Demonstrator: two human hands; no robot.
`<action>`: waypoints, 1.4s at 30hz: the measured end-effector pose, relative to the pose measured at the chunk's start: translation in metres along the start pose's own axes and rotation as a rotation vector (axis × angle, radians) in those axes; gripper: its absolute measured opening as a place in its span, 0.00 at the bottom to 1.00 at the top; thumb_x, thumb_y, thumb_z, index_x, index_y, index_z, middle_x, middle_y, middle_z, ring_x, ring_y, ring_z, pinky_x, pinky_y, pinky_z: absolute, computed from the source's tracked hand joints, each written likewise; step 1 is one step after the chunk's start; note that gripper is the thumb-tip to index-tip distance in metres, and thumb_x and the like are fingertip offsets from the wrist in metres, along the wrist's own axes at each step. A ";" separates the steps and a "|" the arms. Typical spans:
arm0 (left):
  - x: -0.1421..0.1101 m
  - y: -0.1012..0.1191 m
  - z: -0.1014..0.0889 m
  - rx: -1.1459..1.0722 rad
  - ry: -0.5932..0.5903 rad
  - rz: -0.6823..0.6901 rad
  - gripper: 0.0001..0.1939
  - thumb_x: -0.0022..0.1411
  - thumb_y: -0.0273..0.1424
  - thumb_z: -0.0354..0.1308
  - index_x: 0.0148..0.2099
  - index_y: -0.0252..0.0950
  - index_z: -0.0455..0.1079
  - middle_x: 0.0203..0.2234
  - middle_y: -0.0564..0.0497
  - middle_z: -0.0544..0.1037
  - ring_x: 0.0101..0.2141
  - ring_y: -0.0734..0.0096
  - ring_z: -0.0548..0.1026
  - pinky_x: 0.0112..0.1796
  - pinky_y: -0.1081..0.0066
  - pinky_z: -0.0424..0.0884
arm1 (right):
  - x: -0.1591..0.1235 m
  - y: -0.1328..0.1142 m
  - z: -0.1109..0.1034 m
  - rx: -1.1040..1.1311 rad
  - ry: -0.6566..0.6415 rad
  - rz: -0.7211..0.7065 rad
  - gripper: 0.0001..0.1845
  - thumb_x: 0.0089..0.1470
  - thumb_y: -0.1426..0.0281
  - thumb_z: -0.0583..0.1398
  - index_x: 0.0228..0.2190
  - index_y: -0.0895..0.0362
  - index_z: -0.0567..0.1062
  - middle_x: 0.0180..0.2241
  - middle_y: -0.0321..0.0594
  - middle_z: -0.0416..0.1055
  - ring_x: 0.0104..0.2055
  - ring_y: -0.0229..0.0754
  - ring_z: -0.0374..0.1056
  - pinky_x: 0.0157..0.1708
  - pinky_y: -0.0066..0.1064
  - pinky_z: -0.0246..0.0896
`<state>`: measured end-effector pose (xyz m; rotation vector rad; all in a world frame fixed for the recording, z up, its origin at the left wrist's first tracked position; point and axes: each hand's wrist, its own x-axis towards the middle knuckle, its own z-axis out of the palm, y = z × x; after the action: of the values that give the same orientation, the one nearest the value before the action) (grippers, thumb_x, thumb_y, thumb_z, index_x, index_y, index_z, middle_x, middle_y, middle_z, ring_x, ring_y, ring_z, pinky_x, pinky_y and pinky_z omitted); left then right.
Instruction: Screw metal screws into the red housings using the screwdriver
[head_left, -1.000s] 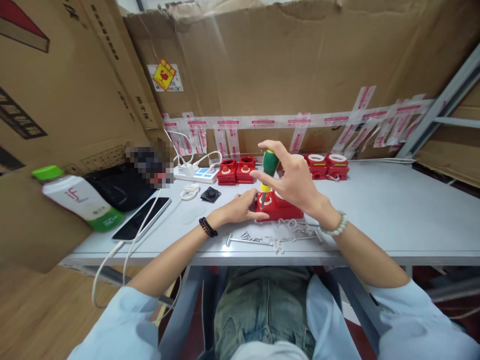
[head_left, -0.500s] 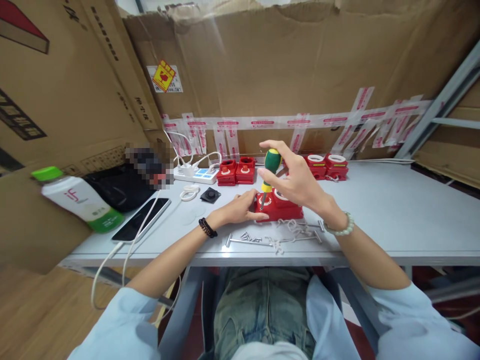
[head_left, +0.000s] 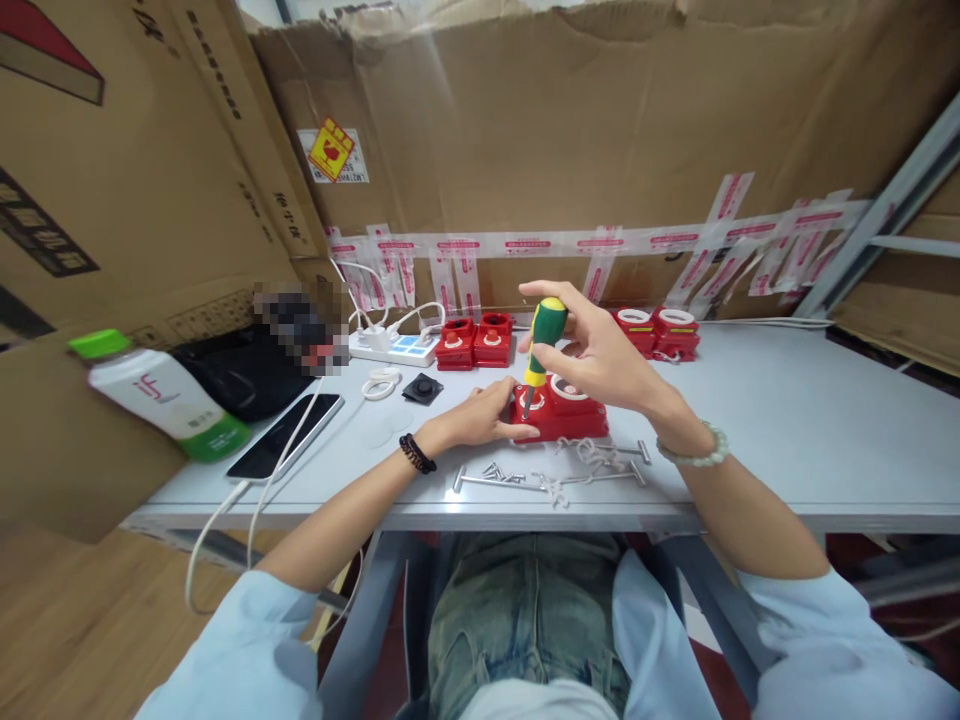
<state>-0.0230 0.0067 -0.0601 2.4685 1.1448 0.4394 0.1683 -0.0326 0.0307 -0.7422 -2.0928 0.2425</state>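
A red box-like housing [head_left: 574, 425] with a white ring on its top lies on the table in front of me. My left hand [head_left: 484, 414] grips its left end, thumb along the near side and fingers behind. In my right hand [head_left: 607, 355] is a screwdriver [head_left: 550, 325] with a green and yellow handle, held between thumb and fingers, the index finger raised above it. Its shaft leans slightly, and the tip meets the housing's near left corner. Several screws [head_left: 495, 473] and T-ended metal rods [head_left: 510, 484] tangled with white string [head_left: 555, 490] lie just in front.
Red housings stand behind, one pair [head_left: 475, 343] left and another [head_left: 658, 332] right. A power strip [head_left: 394, 348], coiled white cable [head_left: 381, 383], black square part [head_left: 422, 389], phone [head_left: 285, 437] and bottle [head_left: 161, 395] are on the left. Tall cardboard [head_left: 525, 130] borders the back.
The screwdriver handle has tipped slightly to the right, and my right wrist has shifted a little rightward. My left hand keeps its hold on the housing.
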 end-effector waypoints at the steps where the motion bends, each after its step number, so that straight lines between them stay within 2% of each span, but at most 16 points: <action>1: 0.000 0.000 0.000 0.010 0.003 -0.003 0.27 0.57 0.56 0.57 0.38 0.38 0.54 0.33 0.51 0.67 0.32 0.64 0.65 0.35 0.63 0.61 | 0.000 0.000 0.000 -0.045 0.036 0.016 0.23 0.56 0.65 0.59 0.53 0.54 0.66 0.38 0.39 0.73 0.32 0.39 0.69 0.32 0.32 0.64; 3: 0.000 0.001 0.000 0.029 0.012 -0.004 0.27 0.57 0.56 0.57 0.37 0.38 0.54 0.32 0.51 0.67 0.32 0.64 0.65 0.35 0.63 0.60 | 0.000 0.000 0.002 -0.157 0.122 0.055 0.23 0.54 0.62 0.62 0.50 0.55 0.68 0.33 0.37 0.72 0.29 0.40 0.68 0.31 0.33 0.63; 5: 0.000 0.001 -0.001 0.030 0.008 0.004 0.26 0.57 0.55 0.57 0.37 0.38 0.55 0.32 0.50 0.67 0.32 0.64 0.65 0.35 0.62 0.61 | 0.000 0.002 0.001 -0.170 0.132 0.073 0.25 0.54 0.61 0.62 0.52 0.55 0.67 0.32 0.37 0.72 0.30 0.41 0.68 0.32 0.34 0.63; 8: 0.000 0.003 -0.002 0.018 -0.004 0.011 0.27 0.58 0.55 0.56 0.41 0.37 0.56 0.36 0.48 0.69 0.34 0.62 0.67 0.37 0.61 0.62 | 0.000 0.003 -0.005 0.047 -0.015 0.046 0.27 0.56 0.64 0.59 0.56 0.53 0.62 0.39 0.40 0.73 0.34 0.41 0.70 0.31 0.33 0.65; 10: -0.001 0.003 -0.002 0.006 -0.006 0.010 0.26 0.58 0.55 0.56 0.41 0.38 0.56 0.37 0.48 0.69 0.35 0.61 0.67 0.38 0.60 0.62 | 0.001 0.004 -0.009 0.146 -0.083 0.030 0.25 0.56 0.65 0.59 0.55 0.53 0.63 0.39 0.39 0.73 0.35 0.40 0.70 0.30 0.31 0.65; 12: -0.001 0.003 -0.002 -0.003 0.001 0.001 0.26 0.57 0.55 0.57 0.39 0.38 0.55 0.36 0.48 0.69 0.35 0.61 0.67 0.37 0.61 0.62 | 0.001 0.004 -0.007 0.095 -0.018 0.042 0.21 0.54 0.63 0.62 0.48 0.55 0.69 0.33 0.36 0.72 0.31 0.38 0.68 0.29 0.30 0.63; 14: -0.001 0.003 -0.002 -0.007 0.013 -0.006 0.26 0.56 0.54 0.58 0.37 0.38 0.55 0.34 0.49 0.69 0.34 0.63 0.66 0.36 0.61 0.62 | 0.001 0.005 -0.003 -0.041 0.120 0.088 0.18 0.52 0.60 0.64 0.42 0.56 0.71 0.26 0.33 0.68 0.25 0.36 0.64 0.28 0.30 0.60; 16: -0.001 0.003 -0.001 -0.004 0.018 -0.007 0.26 0.56 0.54 0.58 0.37 0.38 0.55 0.33 0.50 0.68 0.32 0.65 0.65 0.36 0.61 0.62 | 0.001 0.005 0.000 -0.127 0.186 0.127 0.19 0.53 0.58 0.63 0.42 0.56 0.70 0.25 0.32 0.67 0.24 0.35 0.62 0.28 0.30 0.58; 20: 0.000 0.002 -0.001 -0.012 0.005 0.002 0.26 0.57 0.54 0.58 0.39 0.38 0.56 0.35 0.49 0.69 0.32 0.65 0.66 0.36 0.61 0.62 | 0.001 0.009 -0.004 0.063 -0.002 0.044 0.22 0.58 0.61 0.58 0.52 0.54 0.65 0.38 0.39 0.72 0.34 0.39 0.69 0.32 0.31 0.63; 22: 0.000 0.002 -0.001 -0.011 0.003 0.003 0.26 0.57 0.55 0.57 0.40 0.38 0.56 0.35 0.49 0.69 0.33 0.64 0.66 0.36 0.62 0.62 | 0.001 0.009 -0.006 0.137 -0.048 0.005 0.20 0.57 0.63 0.59 0.50 0.54 0.66 0.38 0.38 0.71 0.35 0.39 0.70 0.33 0.31 0.64; 27: 0.000 0.002 -0.001 0.024 0.009 0.004 0.26 0.57 0.55 0.57 0.38 0.38 0.55 0.34 0.49 0.68 0.32 0.65 0.64 0.35 0.63 0.61 | 0.001 0.004 0.000 -0.072 0.170 0.093 0.17 0.55 0.60 0.62 0.44 0.55 0.70 0.25 0.31 0.67 0.25 0.36 0.63 0.31 0.31 0.61; 29: 0.000 0.002 -0.001 0.019 0.007 0.011 0.26 0.58 0.54 0.57 0.38 0.38 0.55 0.34 0.50 0.68 0.32 0.65 0.65 0.36 0.62 0.61 | 0.000 0.003 -0.005 -0.038 0.114 0.092 0.20 0.55 0.62 0.61 0.48 0.54 0.68 0.27 0.32 0.69 0.27 0.37 0.65 0.31 0.32 0.62; 31: 0.000 0.001 -0.001 0.007 0.004 0.014 0.26 0.57 0.54 0.57 0.40 0.38 0.56 0.35 0.50 0.69 0.33 0.65 0.66 0.37 0.62 0.62 | 0.000 0.004 -0.014 0.091 -0.027 0.058 0.22 0.55 0.65 0.61 0.51 0.53 0.65 0.34 0.36 0.72 0.32 0.38 0.69 0.33 0.32 0.65; 34: 0.000 0.001 -0.001 -0.005 -0.005 0.006 0.27 0.57 0.55 0.57 0.41 0.38 0.57 0.36 0.49 0.69 0.33 0.64 0.66 0.38 0.61 0.62 | -0.001 0.007 -0.022 0.177 -0.144 0.034 0.20 0.54 0.65 0.62 0.48 0.55 0.67 0.35 0.37 0.74 0.34 0.39 0.71 0.33 0.31 0.65; 39: 0.000 -0.001 0.000 0.026 -0.017 -0.001 0.27 0.58 0.56 0.55 0.43 0.37 0.57 0.38 0.47 0.69 0.34 0.63 0.66 0.40 0.59 0.61 | 0.000 0.010 -0.008 -0.141 0.212 0.172 0.17 0.51 0.56 0.64 0.31 0.55 0.67 0.21 0.31 0.65 0.21 0.34 0.58 0.24 0.30 0.55; 42: 0.000 -0.002 0.001 0.032 -0.022 0.000 0.28 0.58 0.57 0.54 0.44 0.38 0.56 0.40 0.46 0.69 0.37 0.61 0.66 0.43 0.57 0.61 | 0.000 0.014 -0.008 -0.129 0.158 0.178 0.17 0.52 0.57 0.63 0.34 0.55 0.66 0.25 0.32 0.67 0.25 0.36 0.62 0.28 0.32 0.58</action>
<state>-0.0242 0.0081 -0.0617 2.4945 1.1521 0.3962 0.1810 -0.0223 0.0295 -0.9953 -1.9081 0.1417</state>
